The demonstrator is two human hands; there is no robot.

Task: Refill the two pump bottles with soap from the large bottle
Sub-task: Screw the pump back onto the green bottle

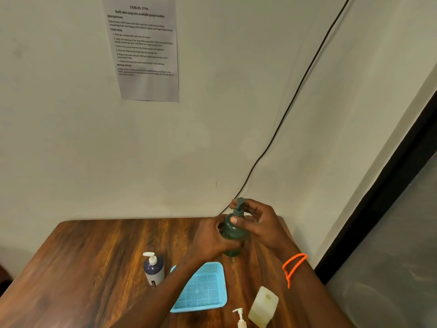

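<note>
Table (82, 268): one, dark wood with streaked grain and a rounded corner, set against a pale wall.
Sheet (144, 48): one printed paper on the wall, at 11 o'clock from the hands.
White-pump bottle (153, 271): one, round, dark top over a pale base, standing upright at 8 o'clock from the green bottle, well apart.
Tray (201, 290): one, light blue plastic, mesh floor in square panels, rounded corners, at 6 o'clock from the hands.
Left hand (210, 237): fingers curled round the body of the green bottle from its left side.
Green bottle (233, 233): one, dark translucent plastic, round and squat, upright with its pump head on top, held above the table's far edge between both hands.
Right hand (257, 223): thumb and fingers loosely curled about the pump collar; thumb tip lies on the bottle's shoulder.
Small pump (240, 318): one, white, at the bottom edge; its bottle is cut off.
Large bottle (263, 306): one, pale translucent, blocky, near 5 o'clock.
Band (294, 266): one orange beaded loop on the right wrist.
Cable (295, 95): one, black, running down the wall.
</note>
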